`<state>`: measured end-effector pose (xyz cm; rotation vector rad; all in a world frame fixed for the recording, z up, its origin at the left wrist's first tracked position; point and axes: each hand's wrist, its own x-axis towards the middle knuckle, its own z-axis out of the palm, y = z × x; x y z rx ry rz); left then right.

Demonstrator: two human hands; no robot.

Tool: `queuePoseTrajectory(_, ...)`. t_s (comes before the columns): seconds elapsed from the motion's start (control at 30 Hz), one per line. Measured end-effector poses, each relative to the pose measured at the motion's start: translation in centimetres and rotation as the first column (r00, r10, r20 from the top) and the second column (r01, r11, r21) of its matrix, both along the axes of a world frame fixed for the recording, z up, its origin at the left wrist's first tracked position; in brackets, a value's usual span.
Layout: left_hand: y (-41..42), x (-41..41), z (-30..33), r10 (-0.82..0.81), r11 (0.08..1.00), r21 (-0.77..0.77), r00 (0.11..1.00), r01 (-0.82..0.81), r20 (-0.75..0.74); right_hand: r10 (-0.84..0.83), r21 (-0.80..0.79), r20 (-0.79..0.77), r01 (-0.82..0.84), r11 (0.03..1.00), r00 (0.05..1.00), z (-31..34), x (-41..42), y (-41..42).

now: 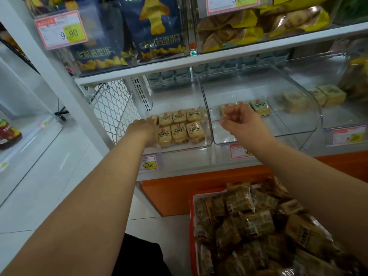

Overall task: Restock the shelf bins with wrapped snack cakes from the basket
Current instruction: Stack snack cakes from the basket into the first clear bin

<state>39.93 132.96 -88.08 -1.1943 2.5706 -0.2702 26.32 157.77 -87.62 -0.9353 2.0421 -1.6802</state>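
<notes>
price tag (61,29) reads 9.90, lower price tag (148,162) reads 8.00

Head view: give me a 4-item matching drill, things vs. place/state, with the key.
Things:
1. left hand
2. right hand
3. basket
4. middle bin

Places/states:
A. on the floor, piled with wrapped cakes
B. at the left edge of the bin with two rows of cakes
C. only a few cakes, at its back
D. fingers curled, over the middle bin's front

Pairs: 1-B, 2-D, 3-A, 4-C
</notes>
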Motion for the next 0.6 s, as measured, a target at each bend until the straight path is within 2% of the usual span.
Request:
queuePoseTrajectory(0.07, -0.3, -0.2, -0.8, 0.048, 0.998, 0.046, 0.999, -0.049, 0.024, -0.028, 0.001, 0.059, 0.028, 1.000, 0.998, -0.2, -0.4, 0.0)
queuePoseTrajectory(0.17, -0.5, -0.5, -1.5, 0.028, 0.999, 0.043, 0.999, -0.030, 0.042, -0.025, 0.007, 0.100, 0.024, 1.000, 0.995, -0.3, -0.4, -0.2)
queuePoseTrajectory(0.27, -0.6, -0.4, -2.2, 0.017, 0.995, 0.100, 1.000, -0.018, 0.010, -0.013, 0.011, 0.095, 0.012, 1.000, 0.995, -0.4, -0.3, -0.4)
queuePoseTrajectory(0.43, -1.0, 0.3, -2.7, 0.003, 0.998, 0.057, 0.999, -0.001, -0.042, -0.003, 0.059, 0.071, -0.001, 0.998, 0.997, -0.5, -0.1, -0.5)
queuePoseTrajectory(0.53, -1.0, 0.3, -2.8, -0.035, 0.996, 0.078, 0.995, 0.043, -0.092, 0.003, 0.086, 0.043, -0.007, 0.996, 0.999, -0.7, 0.0, -0.6)
queuePoseTrajectory(0.6, -1.2, 0.3, -2.9, -0.053, 0.993, 0.103, 0.996, 0.061, -0.075, 0.004, 0.106, 0.004, -0.005, 0.994, 1.000, -0.8, 0.0, -0.6)
